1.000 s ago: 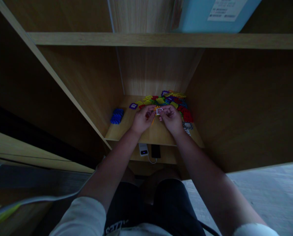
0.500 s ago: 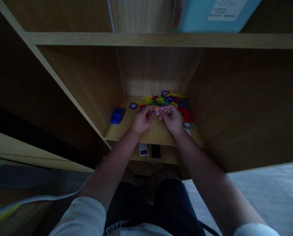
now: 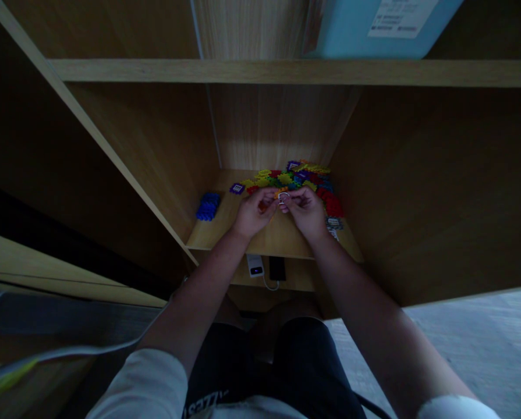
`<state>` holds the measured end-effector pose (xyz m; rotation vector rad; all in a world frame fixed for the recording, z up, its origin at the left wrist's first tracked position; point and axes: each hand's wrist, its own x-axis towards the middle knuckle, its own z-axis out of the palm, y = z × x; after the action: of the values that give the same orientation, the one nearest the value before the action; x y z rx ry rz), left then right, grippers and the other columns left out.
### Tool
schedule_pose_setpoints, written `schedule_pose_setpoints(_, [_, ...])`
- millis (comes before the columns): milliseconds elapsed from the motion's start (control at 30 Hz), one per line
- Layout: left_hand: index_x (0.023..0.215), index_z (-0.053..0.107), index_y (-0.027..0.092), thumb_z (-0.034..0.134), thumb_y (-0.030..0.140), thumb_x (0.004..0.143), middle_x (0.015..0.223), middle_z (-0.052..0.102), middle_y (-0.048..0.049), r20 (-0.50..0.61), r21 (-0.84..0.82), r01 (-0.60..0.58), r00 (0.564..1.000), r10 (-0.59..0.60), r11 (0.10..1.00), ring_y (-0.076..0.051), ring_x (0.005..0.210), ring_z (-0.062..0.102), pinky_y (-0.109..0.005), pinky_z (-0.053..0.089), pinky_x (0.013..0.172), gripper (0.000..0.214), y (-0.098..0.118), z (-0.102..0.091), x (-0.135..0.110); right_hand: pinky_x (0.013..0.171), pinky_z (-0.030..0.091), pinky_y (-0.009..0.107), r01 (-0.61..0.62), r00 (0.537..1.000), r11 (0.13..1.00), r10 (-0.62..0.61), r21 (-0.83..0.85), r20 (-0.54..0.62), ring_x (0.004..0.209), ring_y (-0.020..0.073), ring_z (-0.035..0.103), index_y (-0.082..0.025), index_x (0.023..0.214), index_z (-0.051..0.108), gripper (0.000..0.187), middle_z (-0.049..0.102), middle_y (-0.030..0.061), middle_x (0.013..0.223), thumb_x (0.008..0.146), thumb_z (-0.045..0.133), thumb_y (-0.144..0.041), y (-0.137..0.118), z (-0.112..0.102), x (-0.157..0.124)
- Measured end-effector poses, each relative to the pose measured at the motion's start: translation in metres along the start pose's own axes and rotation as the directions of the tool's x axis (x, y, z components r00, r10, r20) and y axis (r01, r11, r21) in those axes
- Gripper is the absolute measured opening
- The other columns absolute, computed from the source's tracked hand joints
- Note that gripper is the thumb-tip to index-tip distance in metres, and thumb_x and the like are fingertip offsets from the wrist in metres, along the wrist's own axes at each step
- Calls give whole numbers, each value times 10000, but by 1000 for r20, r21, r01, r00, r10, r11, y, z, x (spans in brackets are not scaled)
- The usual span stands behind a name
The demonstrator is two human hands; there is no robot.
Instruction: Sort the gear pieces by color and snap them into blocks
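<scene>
My left hand (image 3: 252, 216) and my right hand (image 3: 306, 213) meet over the shelf, fingertips pinched close together. Between them is an orange interlocking plastic block (image 3: 280, 191), gripped by my left hand. My right thumb and fingers pinch a small white piece (image 3: 283, 196) against it; fingers cover much of it. A bit of orange also shows inside the left palm. Just beyond my hands spreads a pile of notched plastic blocks (image 3: 285, 179) in yellow, red, green and purple. A purple block (image 3: 237, 188) lies at its left end.
Blue blocks (image 3: 208, 206) stand stacked at the shelf's left side. Red blocks (image 3: 331, 203) and grey ones (image 3: 334, 223) lie along the right. A white power bank (image 3: 255, 266) is cabled to a black phone-like device (image 3: 277, 269) below. A blue bin (image 3: 382, 32) sits overhead.
The white piece has tilted between my fingertips, showing less of its face. Both hands stay in nearly the same place.
</scene>
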<state>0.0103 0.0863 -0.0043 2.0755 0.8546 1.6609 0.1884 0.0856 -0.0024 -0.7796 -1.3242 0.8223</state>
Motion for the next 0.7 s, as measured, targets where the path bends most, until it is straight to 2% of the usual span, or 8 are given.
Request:
schedule_pose_setpoints(400, [1204, 715, 219, 767, 297, 985, 1052, 828, -65, -51, -59, 49, 997, -52, 997, -168, 902, 797, -325, 653, 863, 238, -4, 0, 1, 662, 664, 351, 28, 999, 998, -26, -59, 41, 676, 179, 747, -279, 971, 731, 395, 815, -1, 868, 867, 884, -628, 5, -3, -1])
schedule_pose_setpoints(533, [1186, 717, 219, 777, 332, 983, 1064, 829, -65, -65, -52, 79, 995, -82, 996, -168, 905, 795, -312, 647, 840, 240, -2, -2, 2, 681, 624, 336, 84, 995, 992, -78, -99, 66, 708, 170, 711, -288, 1019, 749, 355, 792, -4, 893, 893, 869, -596, 7, -4, -1])
schedule_pose_setpoints(700, [1181, 716, 214, 769, 366, 995, 1033, 824, -61, -61, -78, 83, 994, -88, 994, -161, 877, 789, -307, 645, 832, 245, 0, -2, 2, 790, 607, 362, 164, 986, 959, -149, -233, 80, 802, 187, 685, -294, 1076, 764, 329, 749, -6, 912, 908, 855, -562, 6, -6, 0])
